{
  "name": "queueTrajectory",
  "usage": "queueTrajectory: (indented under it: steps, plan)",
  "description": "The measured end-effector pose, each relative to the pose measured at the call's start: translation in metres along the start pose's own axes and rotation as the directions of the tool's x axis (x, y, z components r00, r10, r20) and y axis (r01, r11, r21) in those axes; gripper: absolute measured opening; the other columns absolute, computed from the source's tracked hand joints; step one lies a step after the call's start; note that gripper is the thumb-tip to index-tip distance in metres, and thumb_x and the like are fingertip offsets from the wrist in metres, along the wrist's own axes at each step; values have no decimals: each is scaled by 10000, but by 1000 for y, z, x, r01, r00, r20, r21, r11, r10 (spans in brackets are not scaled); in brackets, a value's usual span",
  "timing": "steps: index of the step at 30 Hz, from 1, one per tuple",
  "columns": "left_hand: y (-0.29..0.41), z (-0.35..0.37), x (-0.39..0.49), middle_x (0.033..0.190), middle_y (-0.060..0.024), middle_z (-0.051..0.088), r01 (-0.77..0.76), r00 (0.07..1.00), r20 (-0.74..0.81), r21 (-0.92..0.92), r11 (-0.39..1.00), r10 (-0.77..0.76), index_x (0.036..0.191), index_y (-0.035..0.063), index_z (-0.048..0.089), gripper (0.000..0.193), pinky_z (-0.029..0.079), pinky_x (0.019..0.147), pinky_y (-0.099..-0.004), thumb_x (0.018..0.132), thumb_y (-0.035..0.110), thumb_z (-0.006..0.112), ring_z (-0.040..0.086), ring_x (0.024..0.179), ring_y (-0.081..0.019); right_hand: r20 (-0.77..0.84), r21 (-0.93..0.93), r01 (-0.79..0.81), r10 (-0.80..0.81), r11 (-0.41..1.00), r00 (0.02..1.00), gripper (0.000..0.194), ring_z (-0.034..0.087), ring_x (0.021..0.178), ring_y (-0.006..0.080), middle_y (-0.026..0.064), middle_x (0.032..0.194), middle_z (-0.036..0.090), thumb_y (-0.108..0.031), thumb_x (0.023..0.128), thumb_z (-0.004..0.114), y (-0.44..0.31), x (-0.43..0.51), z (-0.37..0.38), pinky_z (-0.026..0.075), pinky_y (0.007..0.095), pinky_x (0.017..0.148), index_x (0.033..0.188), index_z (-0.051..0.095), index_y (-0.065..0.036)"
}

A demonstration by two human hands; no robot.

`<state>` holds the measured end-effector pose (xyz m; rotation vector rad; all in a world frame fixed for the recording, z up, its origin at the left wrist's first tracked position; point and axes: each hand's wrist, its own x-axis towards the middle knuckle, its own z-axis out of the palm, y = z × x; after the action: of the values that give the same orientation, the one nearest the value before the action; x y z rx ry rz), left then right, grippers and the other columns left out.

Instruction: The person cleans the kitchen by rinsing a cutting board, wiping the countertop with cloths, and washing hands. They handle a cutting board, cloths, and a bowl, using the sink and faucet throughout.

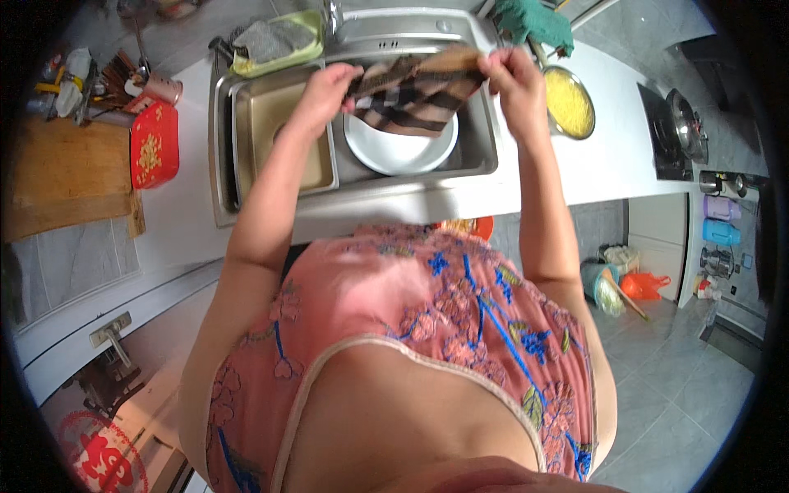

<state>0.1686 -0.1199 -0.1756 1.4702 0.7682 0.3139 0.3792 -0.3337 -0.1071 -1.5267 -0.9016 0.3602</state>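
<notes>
A brown, black and tan checked cloth is stretched between my two hands over the right basin of a steel double sink. My left hand grips its left end, and my right hand pinches its upper right corner. Part of the cloth is blurred. Beneath it, a white bowl sits in the right basin. The left basin holds a rectangular steel tray with cloudy liquid in it.
Left of the sink are a red basket with chopped pieces and a wooden cutting board. A green dish rack stands behind the sink. To the right are a pan of yellow shreds, a green cloth and a stove.
</notes>
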Motion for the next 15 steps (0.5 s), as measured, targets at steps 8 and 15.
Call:
queueTrajectory:
  steps: [8,15]
  plan:
    - [-8,-32,-12,897,-50,583,-274,953,172,133,952,250,1065,-15,681,504,472,754,-292,900,460,726,577,817,-153,16,-215,170,-171,962,985,148,566,807,76,-4,895,626,-160,982,672,-40,13,34,480,227,739,954,614,-27]
    - [1,-52,-16,1186,-67,659,-33,947,275,-434,900,167,1256,-8,588,333,522,941,-358,1021,228,575,632,1077,-154,9,47,-163,162,986,987,200,534,735,78,-12,827,591,-221,990,663,-21,15,43,452,240,655,939,614,-33]
